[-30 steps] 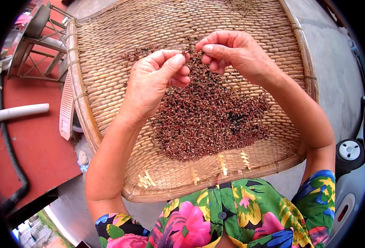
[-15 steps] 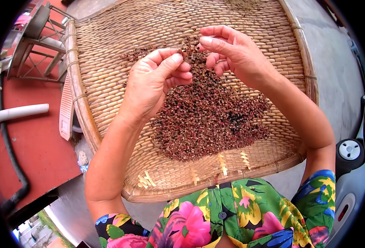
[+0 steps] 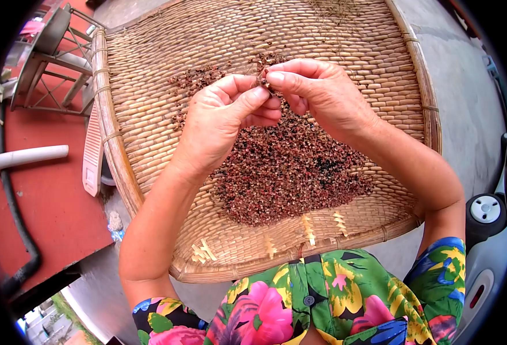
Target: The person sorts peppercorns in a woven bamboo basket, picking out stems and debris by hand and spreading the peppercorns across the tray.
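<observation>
Dried reddish-brown husks that look like Sichuan peppercorns (image 3: 288, 178) lie heaped on a wide woven winnowing tray (image 3: 156, 115). Above the heap, my left hand (image 3: 222, 118) is closed, thumb and forefinger pinching a small peppercorn sprig (image 3: 263, 79). From the other side my right hand (image 3: 328, 95) reaches the same sprig with thumb and forefinger pressed together at its tip. My fingers partly hide the sprig, so how much each hand grips is hard to see. Smaller clumps of peppercorns (image 3: 196, 79) are scattered behind my left hand.
Thin stems (image 3: 337, 8) lie at the tray's far edge. A metal-framed chair (image 3: 52, 57), a pale pipe (image 3: 23, 159) and a black hose (image 3: 20, 224) are at left. A wheel (image 3: 486, 208) of some vehicle stands at right, close to my elbow.
My right hand has moved left and down to meet my left hand, its spread fingers now closed on the sprig. My left hand has shifted slightly right.
</observation>
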